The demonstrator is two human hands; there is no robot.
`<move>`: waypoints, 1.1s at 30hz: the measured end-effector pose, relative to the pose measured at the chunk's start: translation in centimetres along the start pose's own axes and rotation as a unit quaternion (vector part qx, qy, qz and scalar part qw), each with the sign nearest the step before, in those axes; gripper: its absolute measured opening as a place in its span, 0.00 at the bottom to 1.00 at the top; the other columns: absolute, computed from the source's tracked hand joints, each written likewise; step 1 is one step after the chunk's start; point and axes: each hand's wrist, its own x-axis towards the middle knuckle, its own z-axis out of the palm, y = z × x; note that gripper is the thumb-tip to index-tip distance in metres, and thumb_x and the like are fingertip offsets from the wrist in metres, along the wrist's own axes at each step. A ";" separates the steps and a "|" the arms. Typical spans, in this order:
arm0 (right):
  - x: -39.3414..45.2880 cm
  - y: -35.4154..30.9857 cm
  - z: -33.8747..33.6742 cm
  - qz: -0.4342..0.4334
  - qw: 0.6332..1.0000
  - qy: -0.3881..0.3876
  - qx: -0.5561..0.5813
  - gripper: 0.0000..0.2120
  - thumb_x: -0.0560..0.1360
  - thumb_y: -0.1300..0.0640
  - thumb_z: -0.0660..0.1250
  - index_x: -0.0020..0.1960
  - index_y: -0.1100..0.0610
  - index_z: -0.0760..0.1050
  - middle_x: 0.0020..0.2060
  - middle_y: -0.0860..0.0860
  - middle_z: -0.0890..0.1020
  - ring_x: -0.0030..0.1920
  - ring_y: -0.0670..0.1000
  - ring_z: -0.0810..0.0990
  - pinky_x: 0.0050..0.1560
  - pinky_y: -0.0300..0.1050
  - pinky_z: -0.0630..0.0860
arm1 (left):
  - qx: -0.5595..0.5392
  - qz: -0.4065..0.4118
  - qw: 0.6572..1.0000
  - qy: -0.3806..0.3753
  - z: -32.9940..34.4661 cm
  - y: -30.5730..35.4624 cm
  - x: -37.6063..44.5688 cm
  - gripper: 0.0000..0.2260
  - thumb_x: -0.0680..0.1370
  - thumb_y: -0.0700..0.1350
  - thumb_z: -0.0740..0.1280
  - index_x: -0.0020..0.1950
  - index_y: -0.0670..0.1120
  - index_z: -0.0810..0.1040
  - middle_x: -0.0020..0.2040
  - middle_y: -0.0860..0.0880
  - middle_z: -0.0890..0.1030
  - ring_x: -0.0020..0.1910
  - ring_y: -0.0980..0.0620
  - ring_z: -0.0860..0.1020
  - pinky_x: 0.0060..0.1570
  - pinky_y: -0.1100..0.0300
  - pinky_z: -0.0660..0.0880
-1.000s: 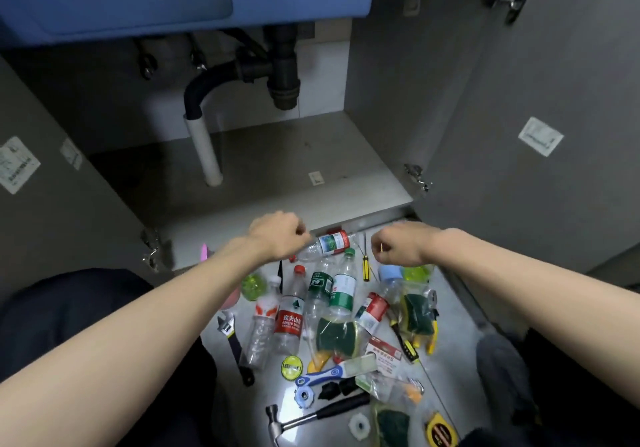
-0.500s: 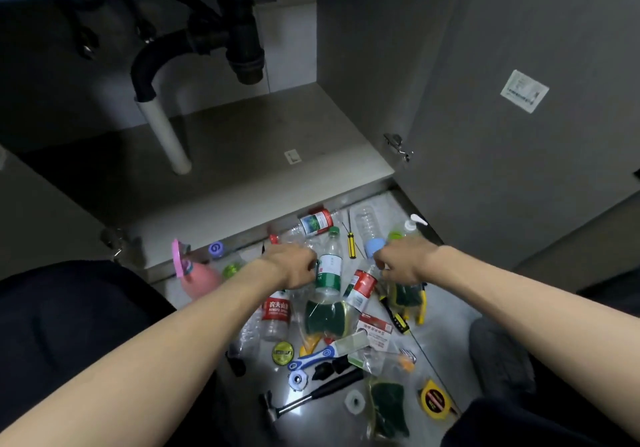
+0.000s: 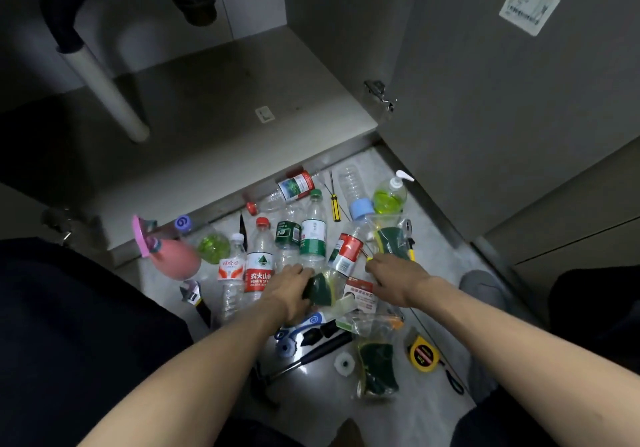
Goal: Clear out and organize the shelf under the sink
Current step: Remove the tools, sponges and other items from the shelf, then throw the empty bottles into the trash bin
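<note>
1. My left hand grips the bagged green sponge, right under my fingers, long axis toward me
2. My right hand pinches a small yellow-tipped thing beside it; shelf ahead, emptied
</note>
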 end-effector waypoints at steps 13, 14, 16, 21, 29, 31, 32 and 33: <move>9.1 -0.9 0.8 -0.119 0.970 0.107 -0.185 0.33 0.75 0.57 0.70 0.77 0.53 0.62 0.78 0.55 0.61 0.77 0.57 0.59 0.75 0.55 0.60 | -0.115 -0.222 0.949 0.192 1.6 -6.8 -3.4 0.19 0.77 0.47 0.68 0.67 0.45 0.71 0.64 0.44 0.72 0.63 0.42 0.72 0.61 0.48 0.73; 9.7 -1.0 1.2 -0.121 0.968 0.110 -0.191 0.34 0.75 0.57 0.71 0.77 0.53 0.61 0.78 0.54 0.61 0.77 0.57 0.59 0.76 0.55 0.60 | -0.137 -0.267 0.932 0.203 1.8 -7.8 -3.7 0.20 0.76 0.47 0.69 0.66 0.43 0.71 0.64 0.43 0.72 0.63 0.41 0.71 0.61 0.47 0.73; 10.5 -1.3 1.6 -0.124 0.966 0.119 -0.194 0.34 0.74 0.58 0.72 0.76 0.53 0.61 0.77 0.54 0.62 0.76 0.57 0.60 0.76 0.56 0.59 | -0.202 -0.338 0.899 0.193 2.5 -9.3 -4.0 0.22 0.77 0.50 0.70 0.66 0.41 0.71 0.65 0.39 0.71 0.64 0.39 0.72 0.62 0.47 0.72; 11.9 -1.8 2.3 -0.114 0.957 0.117 -0.240 0.35 0.71 0.60 0.73 0.74 0.58 0.64 0.74 0.58 0.66 0.75 0.60 0.62 0.75 0.58 0.60 | -0.270 -0.378 0.874 0.142 4.6 -10.2 -3.1 0.28 0.76 0.47 0.72 0.70 0.39 0.66 0.67 0.36 0.72 0.65 0.36 0.72 0.64 0.45 0.72; 12.0 -1.6 2.8 -0.102 0.948 0.091 -0.288 0.40 0.70 0.57 0.74 0.77 0.58 0.60 0.77 0.60 0.61 0.78 0.61 0.57 0.76 0.59 0.55 | -0.342 -0.421 0.832 0.112 4.5 -10.3 -1.7 0.29 0.71 0.47 0.77 0.65 0.43 0.66 0.64 0.39 0.72 0.61 0.38 0.75 0.60 0.46 0.76; 11.5 -1.6 2.1 -0.103 0.944 0.094 -0.298 0.39 0.71 0.56 0.73 0.77 0.58 0.60 0.77 0.60 0.61 0.78 0.61 0.56 0.77 0.59 0.55 | -0.340 -0.436 0.823 0.126 3.9 -10.0 -1.5 0.31 0.70 0.48 0.76 0.67 0.45 0.65 0.65 0.38 0.69 0.62 0.37 0.73 0.62 0.47 0.74; 11.1 -1.6 1.7 -0.099 0.943 0.096 -0.303 0.38 0.71 0.56 0.73 0.77 0.59 0.60 0.77 0.60 0.61 0.78 0.61 0.55 0.77 0.59 0.55 | -0.337 -0.440 0.821 0.134 3.6 -9.9 -1.6 0.32 0.70 0.49 0.75 0.68 0.46 0.64 0.66 0.37 0.68 0.62 0.36 0.73 0.62 0.47 0.74; 10.6 -1.6 1.3 -0.092 0.941 0.099 -0.309 0.37 0.72 0.55 0.72 0.76 0.59 0.60 0.77 0.60 0.61 0.78 0.61 0.55 0.78 0.59 0.54 | -0.335 -0.444 0.819 0.139 3.3 -9.7 -1.6 0.32 0.71 0.51 0.74 0.69 0.47 0.63 0.66 0.37 0.67 0.62 0.36 0.73 0.61 0.48 0.73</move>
